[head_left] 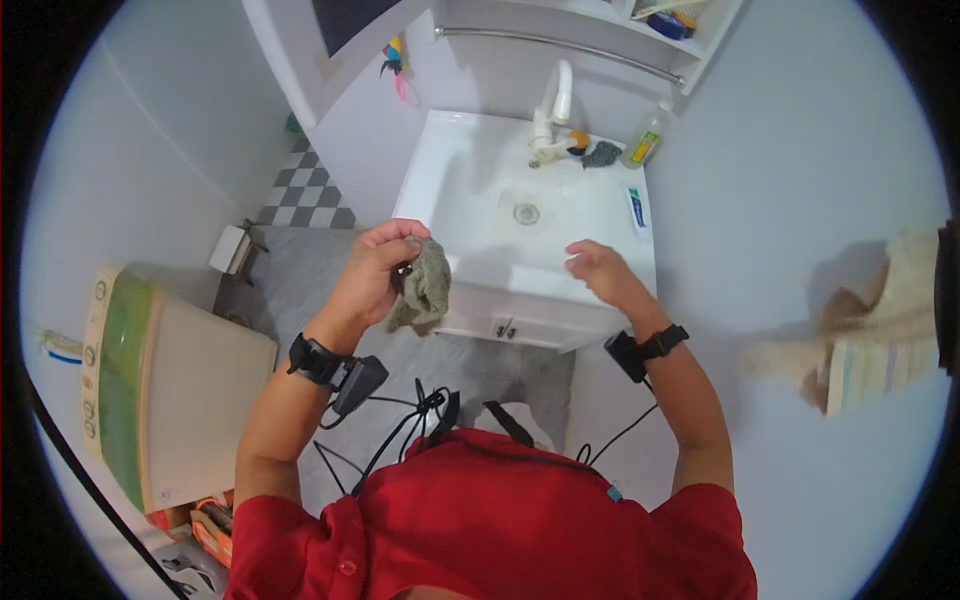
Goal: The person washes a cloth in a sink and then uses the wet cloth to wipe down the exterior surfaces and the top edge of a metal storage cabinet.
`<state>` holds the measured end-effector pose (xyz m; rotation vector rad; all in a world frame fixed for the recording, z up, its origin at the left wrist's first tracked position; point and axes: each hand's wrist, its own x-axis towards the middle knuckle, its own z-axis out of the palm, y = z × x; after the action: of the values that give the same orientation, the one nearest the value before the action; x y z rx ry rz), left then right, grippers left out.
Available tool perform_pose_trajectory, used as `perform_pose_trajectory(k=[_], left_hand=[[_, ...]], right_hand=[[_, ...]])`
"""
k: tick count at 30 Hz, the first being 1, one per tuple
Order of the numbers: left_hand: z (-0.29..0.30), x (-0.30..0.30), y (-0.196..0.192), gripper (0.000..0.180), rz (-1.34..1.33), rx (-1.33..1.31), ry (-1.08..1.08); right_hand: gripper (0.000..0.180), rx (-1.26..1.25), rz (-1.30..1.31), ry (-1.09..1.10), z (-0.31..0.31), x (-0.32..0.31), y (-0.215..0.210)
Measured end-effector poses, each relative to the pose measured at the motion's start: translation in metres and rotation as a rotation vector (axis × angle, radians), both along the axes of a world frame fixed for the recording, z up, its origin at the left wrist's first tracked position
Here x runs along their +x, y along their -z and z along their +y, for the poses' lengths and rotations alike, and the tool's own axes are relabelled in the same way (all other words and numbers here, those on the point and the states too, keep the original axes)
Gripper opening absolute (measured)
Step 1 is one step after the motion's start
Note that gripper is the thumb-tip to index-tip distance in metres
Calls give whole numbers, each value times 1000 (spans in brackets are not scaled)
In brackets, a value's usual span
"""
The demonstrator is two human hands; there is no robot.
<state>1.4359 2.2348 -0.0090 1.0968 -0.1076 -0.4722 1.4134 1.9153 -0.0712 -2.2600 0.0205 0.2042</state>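
Observation:
My left hand (pixel 383 262) is closed on a crumpled grey-green cloth (pixel 428 285), which hangs from my thumb and fingers in front of the sink's left side. My right hand (pixel 600 270) is over the front right rim of the white sink (pixel 450 200). Its fingers are loosely bent with a small gap to the thumb, and no object shows in it. Beyond both hands, the basin has a round metal drain (pixel 526 213) and a white faucet (pixel 550 120) at the back. Both wrists wear black straps with small boxes.
By the faucet lie a dark scrubber (pixel 602 154), a clear bottle of yellowish liquid (pixel 645 138) and a toothpaste tube (pixel 637 208). Towels (pixel 870 340) hang at the right wall. A twin-tub washing machine (pixel 190 390) stands at left. Black cables (pixel 425 405) dangle before me.

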Motion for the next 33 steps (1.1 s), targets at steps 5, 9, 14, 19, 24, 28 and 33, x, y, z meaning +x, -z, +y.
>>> perform_pose_trajectory(k=[5,9,14,19,24,28,33], left_hand=[[-13,48,-7,15,-30,-32,-129],[1,73,2,15,10,29,-241],[-10,92,14,15,101,50,-336],[-6,100,28,15,177,39,-384],[-5,109,33,18,182,55,-412],[-4,113,32,21,190,66,-437],[-4,121,36,23,212,63,-434]], right_hand=[[40,-123,-99,189,-79,114,33],[41,-537,-293,140,-61,200,22],[24,-613,-500,-75,-71,254,66],[19,-746,-371,-288,-59,233,59],[25,-420,-330,-258,-68,230,72],[61,-197,167,-80,-75,209,127],[68,-614,518,-550,-34,176,187]])
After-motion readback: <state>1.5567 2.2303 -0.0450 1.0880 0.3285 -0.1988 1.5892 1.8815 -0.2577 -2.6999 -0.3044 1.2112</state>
